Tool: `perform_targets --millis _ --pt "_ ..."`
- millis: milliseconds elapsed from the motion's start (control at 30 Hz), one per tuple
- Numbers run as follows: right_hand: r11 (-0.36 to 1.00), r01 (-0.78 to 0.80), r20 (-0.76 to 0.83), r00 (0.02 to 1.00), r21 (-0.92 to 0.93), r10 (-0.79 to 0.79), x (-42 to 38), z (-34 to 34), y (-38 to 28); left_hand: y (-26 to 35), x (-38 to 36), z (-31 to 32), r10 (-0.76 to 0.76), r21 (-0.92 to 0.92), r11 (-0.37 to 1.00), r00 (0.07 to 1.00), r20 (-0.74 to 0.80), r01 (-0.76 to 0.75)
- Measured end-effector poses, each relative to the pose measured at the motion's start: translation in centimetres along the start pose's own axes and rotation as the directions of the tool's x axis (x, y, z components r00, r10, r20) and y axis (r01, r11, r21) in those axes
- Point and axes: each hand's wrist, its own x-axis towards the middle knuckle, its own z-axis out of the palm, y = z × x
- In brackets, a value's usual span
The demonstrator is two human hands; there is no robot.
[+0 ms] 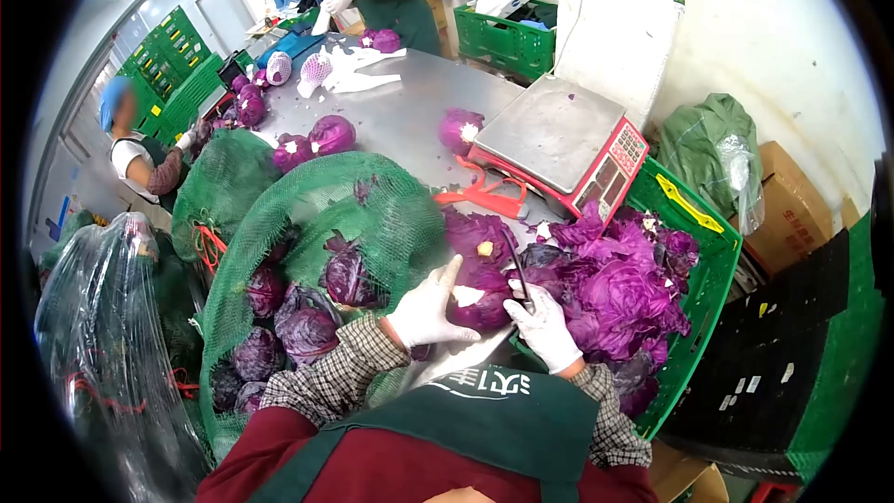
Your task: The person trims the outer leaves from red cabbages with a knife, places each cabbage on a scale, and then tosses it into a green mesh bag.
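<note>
1 dark knife (515, 265) gripped in R hand (547, 328) nr green crate (705, 309), L hand (430, 309) open, fingers spread, by purple cabbage (482, 309).

I'm looking over a grey metal table (419, 86), with a red scale (556, 135) standing near its edge and a lone purple cabbage (461, 130) just left of the scale. Farther left of the scale I can see a pair of purple cabbages (332, 134), and on its near side an orange-red object (482, 197). Well beyond the scale lie white wrappings (365, 71), net-wrapped cabbages (315, 71), more loose cabbages (250, 108) and blue cloth (291, 45).
</note>
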Motion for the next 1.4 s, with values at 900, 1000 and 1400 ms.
perform_targets --millis 900,1000,1400 --pt "0.495 0.331 0.246 0.942 -0.804 -0.229 -0.4 -2.5 -3.3 4.9 1.5 4.6 0.174 0.308 0.948 0.94 -0.293 -0.079" --pt "0.549 0.217 0.122 0.971 -0.807 -0.205 1.4 -2.4 -2.3 3.8 1.0 4.8 0.148 0.234 0.97 0.931 -0.334 -0.071" --pt "0.881 -0.282 -0.519 0.853 -0.379 0.05 -2.7 -12.6 3.9 -5.0 -3.3 2.7 0.124 -0.017 0.991 0.944 -0.306 -0.136"
